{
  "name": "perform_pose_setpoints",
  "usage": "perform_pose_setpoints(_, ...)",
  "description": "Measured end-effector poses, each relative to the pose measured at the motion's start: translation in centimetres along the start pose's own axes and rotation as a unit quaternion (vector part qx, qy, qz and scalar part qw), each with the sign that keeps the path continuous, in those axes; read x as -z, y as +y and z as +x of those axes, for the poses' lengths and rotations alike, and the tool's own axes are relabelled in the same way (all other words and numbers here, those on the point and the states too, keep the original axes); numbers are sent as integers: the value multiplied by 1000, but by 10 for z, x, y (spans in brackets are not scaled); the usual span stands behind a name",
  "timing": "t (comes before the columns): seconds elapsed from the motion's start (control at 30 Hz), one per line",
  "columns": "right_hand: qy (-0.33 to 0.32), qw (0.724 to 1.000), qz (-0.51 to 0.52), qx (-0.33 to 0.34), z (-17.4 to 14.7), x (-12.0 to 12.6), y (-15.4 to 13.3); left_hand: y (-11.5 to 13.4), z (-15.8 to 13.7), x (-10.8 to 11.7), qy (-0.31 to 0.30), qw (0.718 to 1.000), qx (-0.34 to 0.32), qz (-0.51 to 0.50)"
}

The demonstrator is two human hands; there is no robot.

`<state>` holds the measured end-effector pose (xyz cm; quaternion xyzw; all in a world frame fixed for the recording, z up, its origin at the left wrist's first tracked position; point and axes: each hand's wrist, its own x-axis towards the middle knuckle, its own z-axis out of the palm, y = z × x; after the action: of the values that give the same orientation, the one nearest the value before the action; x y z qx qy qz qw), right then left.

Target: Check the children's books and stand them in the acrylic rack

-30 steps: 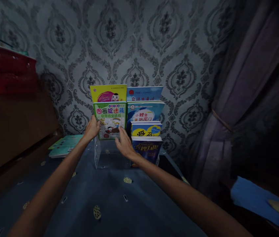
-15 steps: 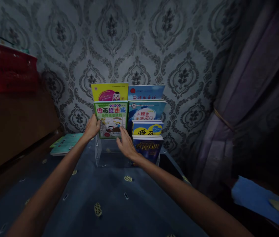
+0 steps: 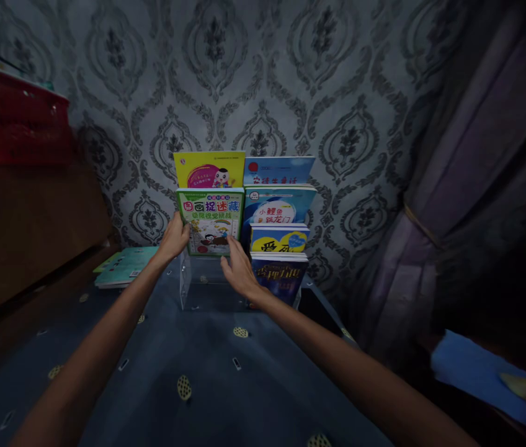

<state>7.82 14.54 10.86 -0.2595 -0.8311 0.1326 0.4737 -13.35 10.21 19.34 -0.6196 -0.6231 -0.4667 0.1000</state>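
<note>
A green children's picture book (image 3: 211, 214) stands upright in the left column of a clear tiered rack (image 3: 207, 292), in front of a yellow book (image 3: 207, 169). My left hand (image 3: 174, 239) holds its left edge with bent fingers. Against the lower right of the cover rests my right hand (image 3: 239, 270), fingers stretched out and thumb apart. The right column carries a light-blue book (image 3: 281, 167), a blue carp-story book (image 3: 279, 202), a yellow-and-blue book (image 3: 276, 242) and a dark-blue book (image 3: 281, 270), each partly covering the one behind.
Teal books (image 3: 128, 267) lie flat at the left on the patterned dark-blue cloth (image 3: 216, 397). Beside them stand a brown box (image 3: 25, 230) and a red container (image 3: 16, 118). A tied curtain (image 3: 412, 261) hangs at right, near a blue item (image 3: 481, 379).
The view has shifted slightly. Both hands stay at the green picture book, with little visible movement against the rack.
</note>
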Motion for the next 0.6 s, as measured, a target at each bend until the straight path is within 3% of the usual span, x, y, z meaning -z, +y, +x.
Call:
perform_pose_setpoints(0.33,-8,1000,-7,-5,-3,0,-4,0,-7,2,-1,1000,17,3)
perform_pose_setpoints(0.6,-12,1000,-3,-10,-6,5,-15,-6,-12,2,4,1000,-11,-8)
